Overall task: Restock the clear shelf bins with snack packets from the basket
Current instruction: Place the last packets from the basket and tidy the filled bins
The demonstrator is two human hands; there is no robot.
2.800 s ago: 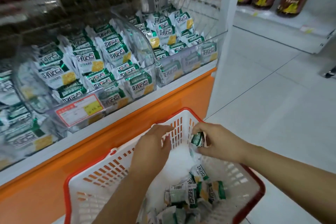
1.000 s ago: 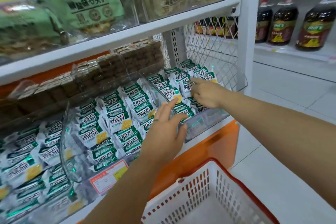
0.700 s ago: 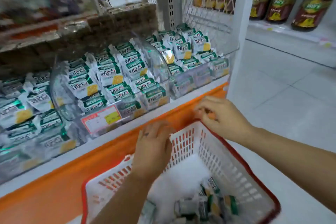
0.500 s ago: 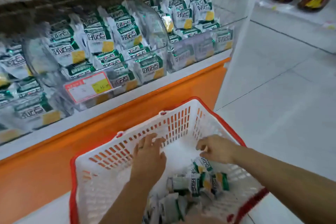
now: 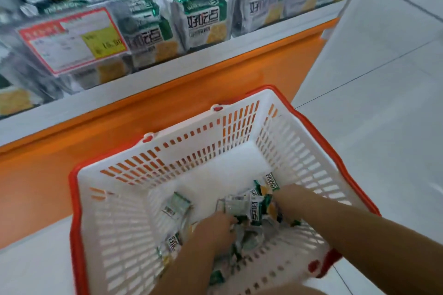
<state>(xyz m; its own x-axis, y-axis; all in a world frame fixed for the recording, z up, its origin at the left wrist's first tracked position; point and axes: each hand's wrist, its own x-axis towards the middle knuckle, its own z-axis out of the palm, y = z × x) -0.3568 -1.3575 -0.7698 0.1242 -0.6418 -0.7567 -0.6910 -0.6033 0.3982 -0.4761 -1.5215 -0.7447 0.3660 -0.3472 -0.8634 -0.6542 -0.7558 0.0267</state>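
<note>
Both bare forearms reached forward and down from the lower edge of the view, angled toward each other. The left hand [image 5: 213,230] was turned back-up, its fingers curled downward and mostly hidden beneath the knuckles, so whether they had closed on anything could not be told. The right hand [image 5: 286,201] lay just beside it, slightly farther forward, its wrist straight in line with the forearm and its fingers likewise buried out of sight. The two hands sat close together without clearly touching. The right forearm crossed the frame at a shallower slant than the left.
</note>
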